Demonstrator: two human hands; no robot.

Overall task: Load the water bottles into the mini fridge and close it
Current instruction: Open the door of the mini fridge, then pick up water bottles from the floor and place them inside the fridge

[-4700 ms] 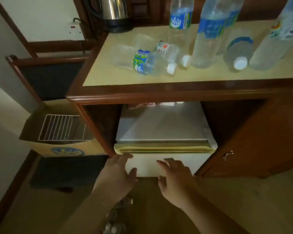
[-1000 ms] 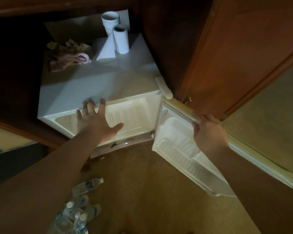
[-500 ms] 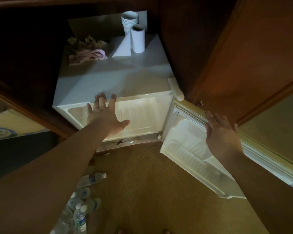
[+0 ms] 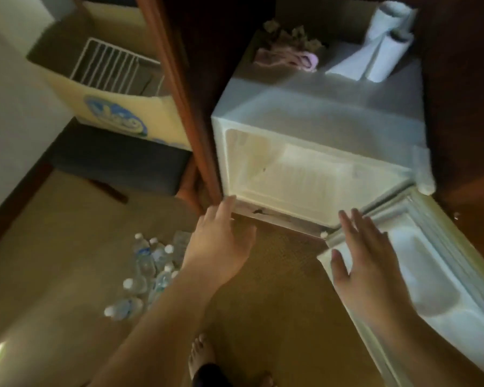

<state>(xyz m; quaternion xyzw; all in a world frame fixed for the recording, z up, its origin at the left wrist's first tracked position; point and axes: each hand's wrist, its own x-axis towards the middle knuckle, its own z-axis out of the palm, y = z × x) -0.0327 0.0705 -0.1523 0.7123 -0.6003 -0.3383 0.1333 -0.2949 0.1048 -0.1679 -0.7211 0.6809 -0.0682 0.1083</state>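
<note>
The white mini fridge (image 4: 313, 107) stands inside a dark wooden cabinet, its cavity bare and white. Its door (image 4: 430, 263) hangs wide open to the right. Several small water bottles (image 4: 148, 263) with white caps lie in a heap on the carpet at lower left. My left hand (image 4: 218, 247) hovers with straight fingers in front of the fridge's lower left corner, holding nothing. My right hand (image 4: 366, 255) is spread flat over the inner edge of the door, near the hinge; whether it touches the door I cannot tell.
A cardboard box (image 4: 115, 113) with a wire rack (image 4: 109, 68) in it sits on a dark stool at left. A paper roll (image 4: 386, 51) and a pink cloth (image 4: 288, 57) lie on top of the fridge. A bare foot (image 4: 201, 356) stands on the carpet below.
Both hands have pulled back from the fridge: the left left the cavity's edge, the right let go of the door's top. The view has swung left, bringing the bottles and box into sight.
</note>
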